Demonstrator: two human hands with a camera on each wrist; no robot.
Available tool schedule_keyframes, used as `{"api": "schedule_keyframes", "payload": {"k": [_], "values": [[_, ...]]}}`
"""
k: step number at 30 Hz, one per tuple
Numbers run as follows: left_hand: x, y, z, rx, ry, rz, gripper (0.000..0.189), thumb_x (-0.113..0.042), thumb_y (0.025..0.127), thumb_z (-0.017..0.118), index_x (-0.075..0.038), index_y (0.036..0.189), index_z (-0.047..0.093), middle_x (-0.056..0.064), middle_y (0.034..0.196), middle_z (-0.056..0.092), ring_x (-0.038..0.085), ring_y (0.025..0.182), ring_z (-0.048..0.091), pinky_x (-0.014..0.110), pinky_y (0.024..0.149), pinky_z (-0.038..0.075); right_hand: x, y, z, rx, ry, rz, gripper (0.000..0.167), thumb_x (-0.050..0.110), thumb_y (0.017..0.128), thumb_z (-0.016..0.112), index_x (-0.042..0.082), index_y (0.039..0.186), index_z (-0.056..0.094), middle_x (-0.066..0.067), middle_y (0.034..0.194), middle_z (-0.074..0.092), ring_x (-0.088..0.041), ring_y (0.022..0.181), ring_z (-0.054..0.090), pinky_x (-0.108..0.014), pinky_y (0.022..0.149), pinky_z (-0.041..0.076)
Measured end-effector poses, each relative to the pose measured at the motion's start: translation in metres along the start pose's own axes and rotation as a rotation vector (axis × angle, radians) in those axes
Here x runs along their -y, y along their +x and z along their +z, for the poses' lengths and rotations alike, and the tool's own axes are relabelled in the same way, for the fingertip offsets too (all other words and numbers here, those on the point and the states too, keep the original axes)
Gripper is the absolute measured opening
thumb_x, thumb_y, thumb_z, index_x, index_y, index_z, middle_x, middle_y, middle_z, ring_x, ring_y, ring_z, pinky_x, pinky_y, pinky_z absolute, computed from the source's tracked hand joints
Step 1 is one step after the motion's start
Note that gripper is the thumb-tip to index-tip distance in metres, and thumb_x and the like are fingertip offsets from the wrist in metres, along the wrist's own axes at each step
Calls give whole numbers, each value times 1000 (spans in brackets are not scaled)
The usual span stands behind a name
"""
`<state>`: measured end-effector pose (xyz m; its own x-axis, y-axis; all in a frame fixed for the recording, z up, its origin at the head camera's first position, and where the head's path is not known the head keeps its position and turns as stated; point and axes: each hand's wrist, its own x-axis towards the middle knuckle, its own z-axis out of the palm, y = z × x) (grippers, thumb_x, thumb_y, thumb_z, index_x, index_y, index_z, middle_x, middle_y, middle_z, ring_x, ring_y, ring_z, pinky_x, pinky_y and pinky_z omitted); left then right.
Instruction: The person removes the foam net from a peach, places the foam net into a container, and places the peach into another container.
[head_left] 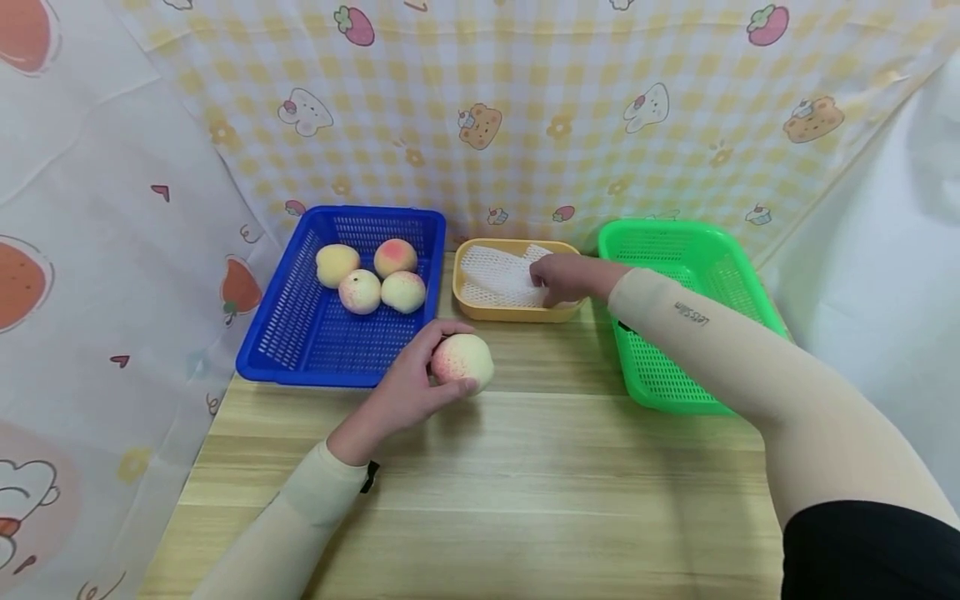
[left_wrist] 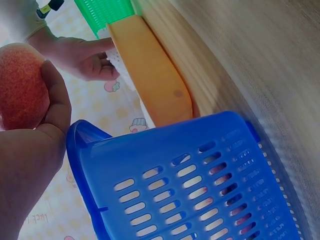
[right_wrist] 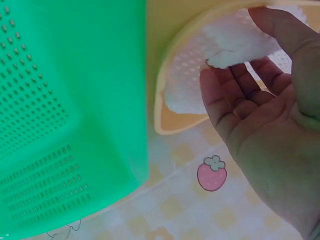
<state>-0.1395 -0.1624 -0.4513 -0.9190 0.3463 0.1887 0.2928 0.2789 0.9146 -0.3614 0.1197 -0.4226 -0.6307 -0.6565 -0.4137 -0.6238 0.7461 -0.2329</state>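
Observation:
My left hand (head_left: 408, 379) grips a pale peach (head_left: 463, 363) with a pink blush, fingers and thumb around its side, above the wooden table by the blue basket's front right corner. In the left wrist view the peach (left_wrist: 21, 85) looks redder. My right hand (head_left: 570, 277) reaches into a shallow yellow-orange tray (head_left: 517, 315) that holds white foam fruit nets (head_left: 495, 271). Seen from the right wrist, the thumb and curled fingers pinch a white foam net (right_wrist: 235, 45); part of it is hidden behind the hand.
At left, a blue basket (head_left: 330, 346) holds several peaches (head_left: 360, 292). A green basket (head_left: 675, 379) stands at right, partly under my right forearm. A checked cloth (head_left: 517, 167) hangs behind the tray. The wooden table (head_left: 540, 492) extends in front.

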Motion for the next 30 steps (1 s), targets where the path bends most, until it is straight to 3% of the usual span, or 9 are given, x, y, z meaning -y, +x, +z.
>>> {"api": "schedule_keyframes", "payload": {"k": [12,21,30], "values": [[-1,1,3,2,-6,-1,65,-16,91,89,-14,148,58,7,144,62,27,123,64,51,102,57,4,-26,-9,-19,102,-8,34,11,100,82,-2,127,65,-19,124,65,-34,115,60,-51,104,53],[-2,2,3,5,-23,1,65,-14,92,89,-13,149,58,9,146,61,28,123,64,50,101,58,17,-71,-11,-165,114,-76,37,15,100,84,-2,129,68,-18,126,65,-35,117,63,-52,105,54],[-5,3,6,17,-30,-17,66,-14,92,89,-15,149,58,9,145,60,29,119,66,48,97,61,45,-123,4,-324,154,-101,32,19,101,82,4,126,69,-11,125,70,-32,116,67,-51,103,57]]}}
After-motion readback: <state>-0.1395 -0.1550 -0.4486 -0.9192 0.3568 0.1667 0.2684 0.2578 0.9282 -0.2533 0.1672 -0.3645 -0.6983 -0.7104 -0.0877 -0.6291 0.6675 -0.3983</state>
